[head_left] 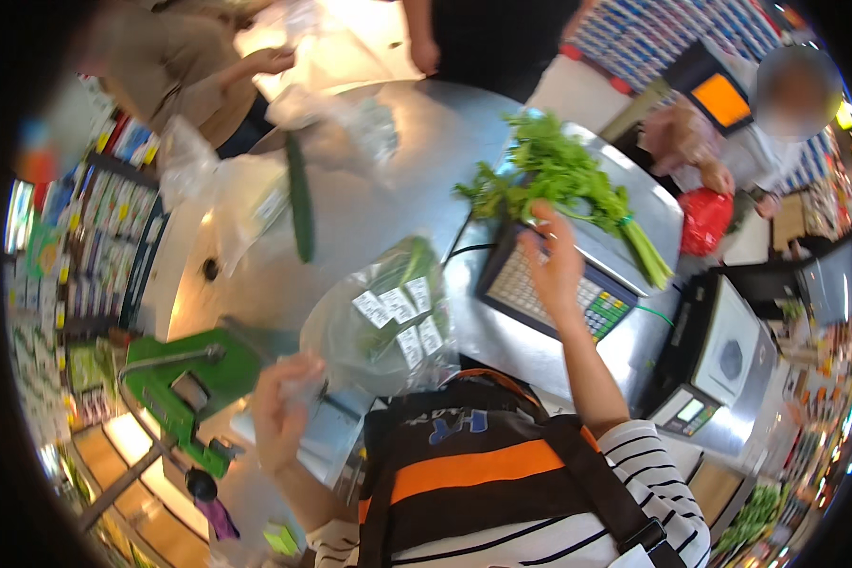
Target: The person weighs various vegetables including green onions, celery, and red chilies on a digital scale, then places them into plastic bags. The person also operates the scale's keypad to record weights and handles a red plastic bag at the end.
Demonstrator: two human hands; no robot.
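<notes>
My right hand (556, 260) is over the keypad (530, 284) of a weighing scale, its fingers apart and nothing in them. Its fingertips come close to a leafy bunch of celery (577, 175), which lies across the scale's metal plate (658, 194) with its stalks tied. On the left, my left hand (284, 402) is raised beside a clear plastic bag (331, 327) of green vegetables with several white labels. Motion smears its fingers, and a pale, see-through patch shows by them; whether it is held cannot be made out.
A cucumber (299, 199) and a bagged pale vegetable (256, 204) lie across the steel counter (388, 213). A green bag-sealing device (194, 379) stands at the left. At right are a label printer (715, 355) and a person holding a red bag (705, 220). Other people stand beyond the counter.
</notes>
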